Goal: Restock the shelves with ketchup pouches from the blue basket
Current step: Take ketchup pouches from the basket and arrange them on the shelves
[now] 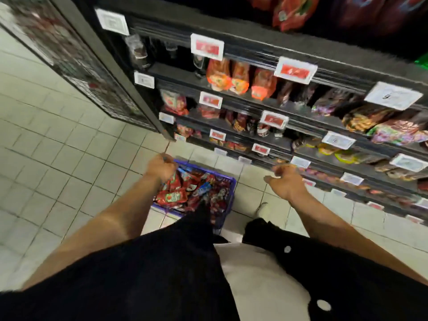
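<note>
Blue basket (228, 181) of ketchup pouches (172, 196) on tiled floor (69, 158) beside shelves (266, 105); left hand (161, 166) over its rim, fingers' state unclear; right hand (287, 181) loosely curled, holding nothing.

- The ketchup pouches (172, 195) in front of my feet look like glossy plastic film, crinkled.
- The blue basket (228, 181) around them looks like latticed plastic.
- The floor (58, 147) under the basket is smooth pale tile with a faint sheen.
- The shelves (254, 105) beyond the basket look dark and matt, with white price tags (207, 46) on their front edges.
- My shirt (139, 274) looks like matt black cloth.
</note>
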The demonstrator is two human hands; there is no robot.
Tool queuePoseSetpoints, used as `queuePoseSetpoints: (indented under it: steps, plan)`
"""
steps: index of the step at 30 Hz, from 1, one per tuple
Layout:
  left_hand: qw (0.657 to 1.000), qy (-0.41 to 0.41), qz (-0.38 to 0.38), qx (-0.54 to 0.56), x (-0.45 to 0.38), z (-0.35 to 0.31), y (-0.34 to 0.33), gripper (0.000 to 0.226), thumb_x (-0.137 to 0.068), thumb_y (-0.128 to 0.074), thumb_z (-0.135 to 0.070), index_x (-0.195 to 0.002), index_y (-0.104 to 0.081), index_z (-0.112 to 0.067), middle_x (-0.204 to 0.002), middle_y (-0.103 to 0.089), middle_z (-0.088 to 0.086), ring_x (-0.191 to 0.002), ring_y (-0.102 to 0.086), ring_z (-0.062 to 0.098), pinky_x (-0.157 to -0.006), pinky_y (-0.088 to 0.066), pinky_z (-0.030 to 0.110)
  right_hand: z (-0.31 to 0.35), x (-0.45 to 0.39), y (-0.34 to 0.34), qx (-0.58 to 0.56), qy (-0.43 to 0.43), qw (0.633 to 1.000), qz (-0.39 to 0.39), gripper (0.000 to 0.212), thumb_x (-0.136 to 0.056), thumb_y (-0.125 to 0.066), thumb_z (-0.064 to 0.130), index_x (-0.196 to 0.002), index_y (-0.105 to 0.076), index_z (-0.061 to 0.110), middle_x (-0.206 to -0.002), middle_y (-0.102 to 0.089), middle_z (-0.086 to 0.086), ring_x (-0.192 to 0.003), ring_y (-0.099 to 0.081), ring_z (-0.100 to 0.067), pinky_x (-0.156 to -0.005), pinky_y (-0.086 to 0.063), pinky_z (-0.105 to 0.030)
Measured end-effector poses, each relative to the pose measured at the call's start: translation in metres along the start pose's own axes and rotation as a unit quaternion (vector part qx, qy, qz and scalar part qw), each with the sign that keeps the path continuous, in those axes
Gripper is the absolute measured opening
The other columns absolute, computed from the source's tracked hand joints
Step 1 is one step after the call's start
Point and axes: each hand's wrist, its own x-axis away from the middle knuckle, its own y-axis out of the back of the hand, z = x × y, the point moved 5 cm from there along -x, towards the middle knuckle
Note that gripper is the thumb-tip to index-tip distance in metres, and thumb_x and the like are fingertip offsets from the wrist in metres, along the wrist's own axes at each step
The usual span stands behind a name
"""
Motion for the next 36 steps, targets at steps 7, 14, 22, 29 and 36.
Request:
queuePoseSetpoints:
  steps: [7, 14, 22, 29, 36]
  plan:
    - [0.988, 0.134, 0.069, -0.033, 0.019, 0.106, -0.031, 0.014, -0.096, -0.061, -0.017, -0.106, -0.069, -0.014, -0.105, -0.069, 0.018, -0.091, -0.067, 0.035, -0.079, -0.05, 0.037, -0.023, -0.002, -0.083, -0.096, -0.142, 0.979, 0.111, 0.019, -0.082, -0.075, 0.025, -0.098, -0.065, 0.024, -0.101, -0.066, -0.007, -0.086, -0.068, -0.024, -0.061, -0.064, -0.044]
    - [0.965, 0.256, 0.047, -0.028, 0.03, 0.157, -0.043, 0.02, -0.09, -0.068, -0.02, -0.109, -0.067, -0.015, -0.111, -0.063, 0.009, -0.106, -0.059, 0.028, -0.098, -0.051, 0.043, -0.007, -0.038, -0.133, -0.112, -0.215, 0.947, 0.212, 0.005, -0.091, -0.067, 0.017, -0.091, -0.063, 0.013, -0.09, -0.065, -0.009, -0.084, -0.064, -0.023, -0.078, -0.063, -0.048]
    - [0.968, 0.244, 0.034, 0.043, -0.024, 0.174, -0.046, 0.023, -0.091, -0.066, -0.016, -0.114, -0.064, -0.012, -0.122, -0.067, 0.017, -0.11, -0.064, 0.038, -0.098, -0.052, 0.047, -0.004, -0.061, -0.185, -0.137, -0.259, 0.927, 0.232, 0.011, -0.089, -0.066, 0.017, -0.095, -0.065, 0.009, -0.089, -0.063, -0.007, -0.083, -0.064, -0.025, -0.066, -0.061, -0.042]
    - [0.973, 0.215, 0.042, -0.076, -0.144, 0.252, -0.065, 0.023, -0.088, -0.063, -0.034, -0.109, -0.056, -0.027, -0.104, -0.069, 0.012, -0.098, -0.067, 0.035, -0.077, -0.055, 0.037, -0.024, -0.105, -0.314, -0.149, -0.291, 0.922, 0.206, 0.013, -0.089, -0.065, 0.021, -0.101, -0.063, 0.015, -0.096, -0.067, -0.008, -0.088, -0.067, -0.025, -0.068, -0.061, -0.044]
    - [0.981, 0.137, 0.056, -0.126, -0.285, 0.345, -0.117, 0.063, -0.083, -0.066, -0.044, -0.139, -0.045, -0.024, -0.128, -0.06, 0.011, -0.115, -0.06, 0.036, -0.09, -0.052, 0.044, -0.026, -0.2, -0.418, 0.123, 0.012, 0.989, 0.076, 0.058, -0.083, -0.071, 0.022, -0.137, -0.053, 0.015, -0.117, -0.06, -0.004, -0.093, -0.06, -0.021, -0.065, -0.043, -0.011]
